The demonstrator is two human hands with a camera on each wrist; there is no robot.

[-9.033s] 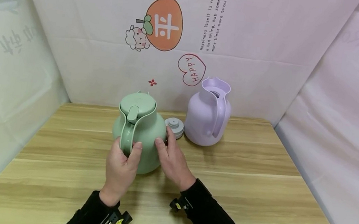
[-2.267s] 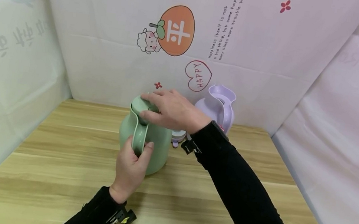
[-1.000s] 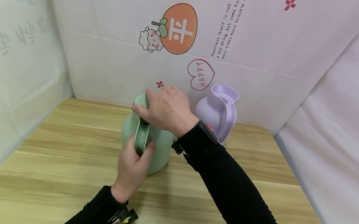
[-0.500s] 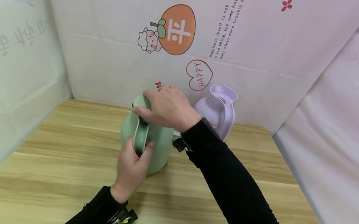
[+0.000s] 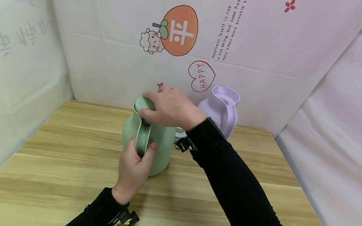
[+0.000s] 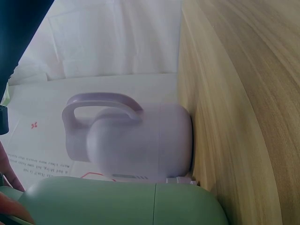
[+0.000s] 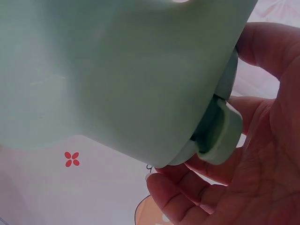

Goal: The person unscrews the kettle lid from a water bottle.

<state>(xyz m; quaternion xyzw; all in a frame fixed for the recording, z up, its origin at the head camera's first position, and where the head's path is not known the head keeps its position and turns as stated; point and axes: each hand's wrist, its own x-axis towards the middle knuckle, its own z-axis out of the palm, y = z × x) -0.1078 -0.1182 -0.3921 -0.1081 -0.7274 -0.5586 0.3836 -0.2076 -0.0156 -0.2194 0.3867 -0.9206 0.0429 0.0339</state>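
A green thermos jug (image 5: 161,148) stands upright on the wooden table, left of centre. My left hand (image 5: 133,171) grips its handle (image 5: 142,142), with the thumb on the right side. Over the top of the jug, my right hand (image 5: 176,108) holds the round green lid (image 5: 144,104), thumb at the near side and fingers across the far side. In the right wrist view a raised tab (image 7: 225,140) on the lid lies beneath the palm. Part of the lid is hidden under the right hand. In the left wrist view the jug's body (image 6: 117,201) fills the bottom.
A lilac jug (image 5: 216,113) with an uncovered top stands behind to the right, partly hidden by the right forearm. Between the jugs lies a grey round stopper (image 5: 180,133), mostly covered by the wrist. A printed white cloth (image 5: 111,70) hangs behind the table (image 5: 69,167).
Nine seconds ago my right hand touched the jug's side; it has since moved up onto the lid. Over the last second it has turned slightly on the lid. The left hand keeps the handle.
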